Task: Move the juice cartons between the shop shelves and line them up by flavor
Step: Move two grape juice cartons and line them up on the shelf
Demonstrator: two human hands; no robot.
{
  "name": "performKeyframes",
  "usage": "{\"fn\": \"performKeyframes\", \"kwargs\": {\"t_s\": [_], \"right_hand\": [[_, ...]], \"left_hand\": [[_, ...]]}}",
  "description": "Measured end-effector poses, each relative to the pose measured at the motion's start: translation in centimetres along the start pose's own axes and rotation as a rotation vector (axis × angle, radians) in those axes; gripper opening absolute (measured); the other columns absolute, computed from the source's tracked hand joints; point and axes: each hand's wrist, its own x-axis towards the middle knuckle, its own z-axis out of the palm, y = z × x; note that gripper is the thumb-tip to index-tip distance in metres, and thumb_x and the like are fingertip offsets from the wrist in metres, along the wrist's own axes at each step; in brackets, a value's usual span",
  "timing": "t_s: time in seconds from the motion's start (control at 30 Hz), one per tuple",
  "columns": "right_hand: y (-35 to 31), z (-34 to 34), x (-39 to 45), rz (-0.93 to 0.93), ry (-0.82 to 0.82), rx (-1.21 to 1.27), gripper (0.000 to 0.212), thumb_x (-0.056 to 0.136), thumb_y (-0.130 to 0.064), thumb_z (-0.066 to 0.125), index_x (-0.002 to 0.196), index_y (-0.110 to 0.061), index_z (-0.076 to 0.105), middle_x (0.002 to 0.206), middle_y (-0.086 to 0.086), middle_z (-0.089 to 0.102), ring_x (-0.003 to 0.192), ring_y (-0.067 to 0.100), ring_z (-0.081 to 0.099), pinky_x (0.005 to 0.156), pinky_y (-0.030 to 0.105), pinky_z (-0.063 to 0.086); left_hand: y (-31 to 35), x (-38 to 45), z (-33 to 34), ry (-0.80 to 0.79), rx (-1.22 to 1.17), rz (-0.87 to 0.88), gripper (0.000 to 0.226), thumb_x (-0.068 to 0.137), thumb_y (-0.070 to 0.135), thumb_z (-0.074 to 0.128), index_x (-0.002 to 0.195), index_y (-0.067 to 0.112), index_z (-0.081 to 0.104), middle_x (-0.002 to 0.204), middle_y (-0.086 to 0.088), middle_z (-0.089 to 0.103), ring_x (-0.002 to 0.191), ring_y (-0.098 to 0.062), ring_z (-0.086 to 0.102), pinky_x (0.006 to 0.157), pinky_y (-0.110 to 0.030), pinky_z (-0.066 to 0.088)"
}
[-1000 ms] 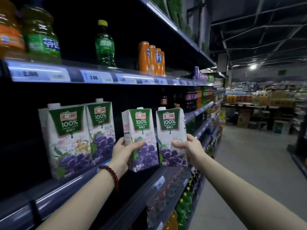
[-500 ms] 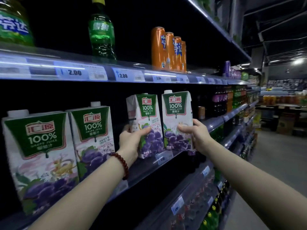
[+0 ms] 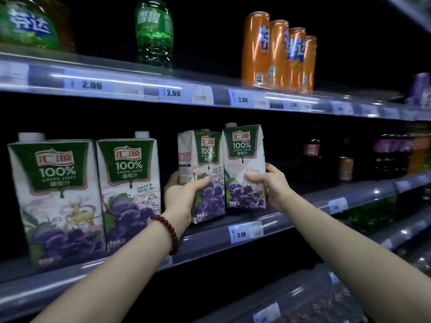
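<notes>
Several grape juice cartons with green labels and purple grapes are on the middle shelf [image 3: 210, 241]. Two stand untouched at the left: one [image 3: 53, 197] and its neighbour [image 3: 130, 187]. My left hand [image 3: 182, 197] grips a third carton [image 3: 205, 164] low on its side; this carton is turned a little, showing its side panel. My right hand [image 3: 272, 183] holds a fourth carton [image 3: 242, 164] by its right edge, thumb across the front. The two held cartons touch side by side, bases at the shelf surface. A gap separates them from the left pair.
The shelf above carries a green soda bottle [image 3: 154, 31], several orange cans [image 3: 279, 52] and price tags reading 2.00. A 3.00 tag [image 3: 242, 234] sits on the middle shelf's edge. Dark bottles [image 3: 311, 157] stand further right; lower shelves hold more drinks.
I have stepped closer and turned toward the shelf. Both hands have carried the two cartons inward and set them lower on the middle shelf, pressed together.
</notes>
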Motion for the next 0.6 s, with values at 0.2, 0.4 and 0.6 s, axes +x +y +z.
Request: {"fn": "performKeyframes", "kwargs": {"t_s": [0.2,0.4,0.6], "right_hand": [[1.8,0.8,1.7,0.068,-0.153,0.041,0.088,0.045,-0.003,0.083,0.124,-0.006,0.044,0.099,0.018,0.071,0.069,0.026,0.074,0.053,0.028,0.057],[2.7,-0.7,3.4,0.169,-0.343,0.010,0.064,0.053,-0.005,0.081,0.113,-0.002,0.060,0.090,0.017,0.076,0.075,0.028,0.074,0.062,0.031,0.057],[3.0,-1.7,4.3,0.255,-0.435,0.004,0.048,0.058,-0.005,0.075,0.105,-0.003,0.065,0.084,0.011,0.077,0.070,0.022,0.074,0.060,0.026,0.055]], "left_hand": [[0.0,-1.2,-0.2,0.132,0.065,-0.018,0.035,0.075,0.010,0.076,0.104,0.017,0.059,0.097,-0.013,0.072,0.074,-0.025,0.072,0.051,-0.028,0.056],[-0.2,-1.8,-0.4,0.126,0.240,0.063,0.076,0.074,0.025,0.077,0.138,0.016,0.039,0.105,-0.009,0.069,0.090,-0.026,0.070,0.074,-0.036,0.058],[0.0,-2.0,-0.9,0.044,0.399,0.076,0.085,0.076,0.035,0.071,0.148,0.018,0.028,0.100,-0.006,0.074,0.073,-0.010,0.072,0.050,-0.016,0.051]]}}
